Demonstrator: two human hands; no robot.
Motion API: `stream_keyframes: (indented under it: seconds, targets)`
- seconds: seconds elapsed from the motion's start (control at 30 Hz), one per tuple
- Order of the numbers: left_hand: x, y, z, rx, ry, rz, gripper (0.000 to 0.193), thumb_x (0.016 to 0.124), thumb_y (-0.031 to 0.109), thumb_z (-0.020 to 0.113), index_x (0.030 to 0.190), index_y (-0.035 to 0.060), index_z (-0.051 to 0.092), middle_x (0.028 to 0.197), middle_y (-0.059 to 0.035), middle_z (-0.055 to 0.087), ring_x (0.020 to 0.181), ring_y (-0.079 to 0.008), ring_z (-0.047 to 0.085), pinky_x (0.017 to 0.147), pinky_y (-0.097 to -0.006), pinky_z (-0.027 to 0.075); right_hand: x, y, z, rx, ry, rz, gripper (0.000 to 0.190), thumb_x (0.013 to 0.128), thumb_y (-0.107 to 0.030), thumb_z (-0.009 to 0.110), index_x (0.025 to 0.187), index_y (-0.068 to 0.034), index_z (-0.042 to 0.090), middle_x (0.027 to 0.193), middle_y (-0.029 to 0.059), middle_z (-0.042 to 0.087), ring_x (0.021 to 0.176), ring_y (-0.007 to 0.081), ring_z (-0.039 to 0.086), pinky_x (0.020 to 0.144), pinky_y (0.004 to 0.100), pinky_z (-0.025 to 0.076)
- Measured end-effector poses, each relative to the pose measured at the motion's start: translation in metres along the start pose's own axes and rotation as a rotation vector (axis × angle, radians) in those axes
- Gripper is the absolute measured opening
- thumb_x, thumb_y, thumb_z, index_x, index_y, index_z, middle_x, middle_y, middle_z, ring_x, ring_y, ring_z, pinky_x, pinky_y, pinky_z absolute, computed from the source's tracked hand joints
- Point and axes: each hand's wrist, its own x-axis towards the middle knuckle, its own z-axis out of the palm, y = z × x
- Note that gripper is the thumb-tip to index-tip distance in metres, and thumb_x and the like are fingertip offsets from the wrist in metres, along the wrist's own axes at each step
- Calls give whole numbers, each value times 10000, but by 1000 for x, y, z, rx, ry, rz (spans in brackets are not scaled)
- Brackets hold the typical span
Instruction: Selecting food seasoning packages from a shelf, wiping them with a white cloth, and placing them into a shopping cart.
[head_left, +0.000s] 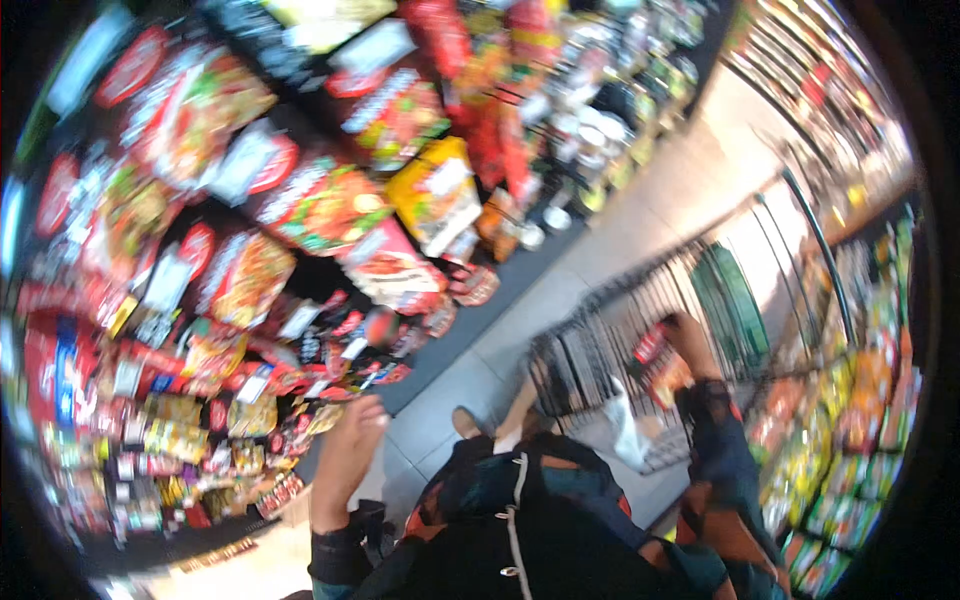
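Observation:
My right hand grips a red packet of food over a wire shopping cart. Blur hides the writing on the packet. A white plastic bag or sheet lies in the near part of the cart, just below the packet. At the edge of the shelves, my left hand is raised with its fingers bent. Nothing shows in it, but blur leaves its inner side unclear. Nearest to that hand are small packets on a low shelf.
Shelves of noodle packs and red bags fill the left side. A grey tiled floor runs between them and the cart. The cart's green-gripped handle faces right, beside more stocked packets.

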Motion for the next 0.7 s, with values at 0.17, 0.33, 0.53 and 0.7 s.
stream_keyframes:
  seconds: [0.17, 0.33, 0.53, 0.7]
  targets:
    - [14, 19, 3, -72, -68, 58, 402, 972, 197, 610, 1312, -1, 527, 1204, -167, 653, 1138, -226, 630, 982, -355, 475, -64, -148, -138, 364, 149, 11, 212, 939, -97, 615, 1117, 20, 615, 973, 115, 673, 884, 173, 609, 793, 314, 482]
    - [35, 72, 1, -167, -119, 341, 557, 951, 244, 656, 1406, 8, 436, 1352, -182, 556, 1242, -253, 566, 1047, -372, 427, -101, -298, -217, 533, 270, -160, 240, 970, -120, 582, 1172, 8, 602, 1008, 35, 645, 908, 104, 557, 806, 249, 441]
    - [21, 114, -27, -149, 103, 665, 976, 810, 345, 810, 1518, -1, 234, 1530, -223, 348, 1440, -347, 327, 1176, -417, 269, -79, -432, -179, 746, -233, -505, 108, 922, -84, 632, 962, 11, 598, 853, 13, 565, 798, 105, 532, 741, 246, 422]
    - [10, 74, -47, -871, 30, 518, 871, 820, 142, 799, 1509, 39, 277, 1405, -132, 513, 1278, -202, 502, 1038, -337, 442, -64, -502, -121, 732, -486, -633, 115, 960, -103, 616, 1013, -1, 621, 931, 18, 566, 864, 88, 516, 772, 251, 427]
